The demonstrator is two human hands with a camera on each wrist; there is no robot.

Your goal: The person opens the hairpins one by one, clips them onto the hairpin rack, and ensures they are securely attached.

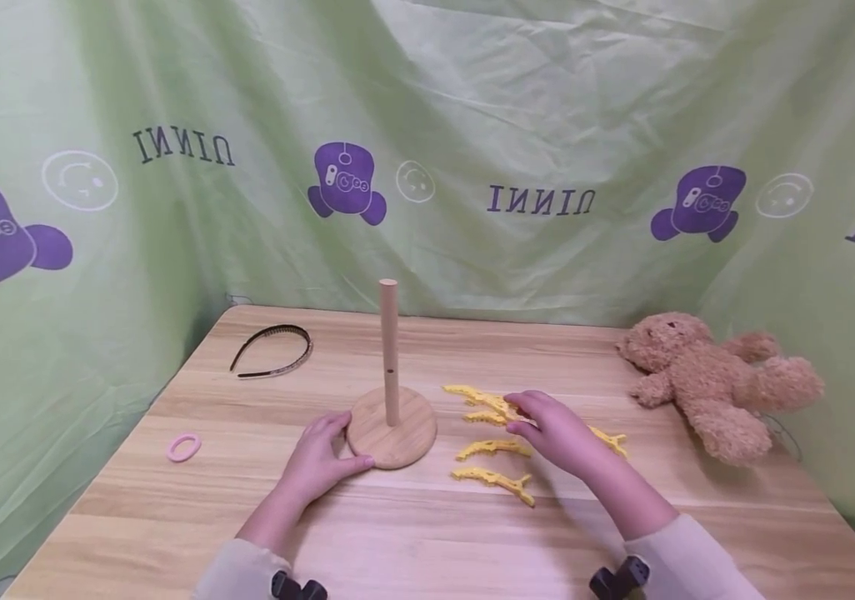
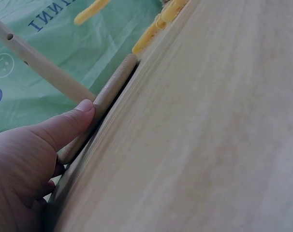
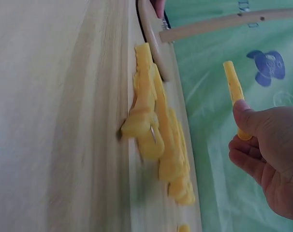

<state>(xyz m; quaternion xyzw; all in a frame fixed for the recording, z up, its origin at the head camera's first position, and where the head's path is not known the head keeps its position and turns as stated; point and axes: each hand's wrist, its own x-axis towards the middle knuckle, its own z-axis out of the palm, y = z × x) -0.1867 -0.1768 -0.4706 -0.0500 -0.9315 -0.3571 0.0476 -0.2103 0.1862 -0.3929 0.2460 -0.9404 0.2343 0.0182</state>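
A wooden stand [image 1: 391,350] with an upright rod and round base is near the middle of the table. My left hand [image 1: 320,458] holds the left side of that base, thumb [image 2: 81,113] over its rim and the other fingers partly hidden. My right hand [image 1: 558,429] pinches a yellow alligator hair clip [image 3: 232,82] between thumb and fingers, raised over the table. Several more yellow hair clips [image 1: 492,476] lie below and around this hand, right of the stand; in the right wrist view they form a row along the tabletop.
A black headband [image 1: 277,331] lies at the back left and a pink hair ring [image 1: 183,447] at the left. The brown teddy bear [image 1: 720,383] lies at the right. Green printed cloth [image 1: 427,250] hangs behind and beside the wooden table [image 1: 172,517].
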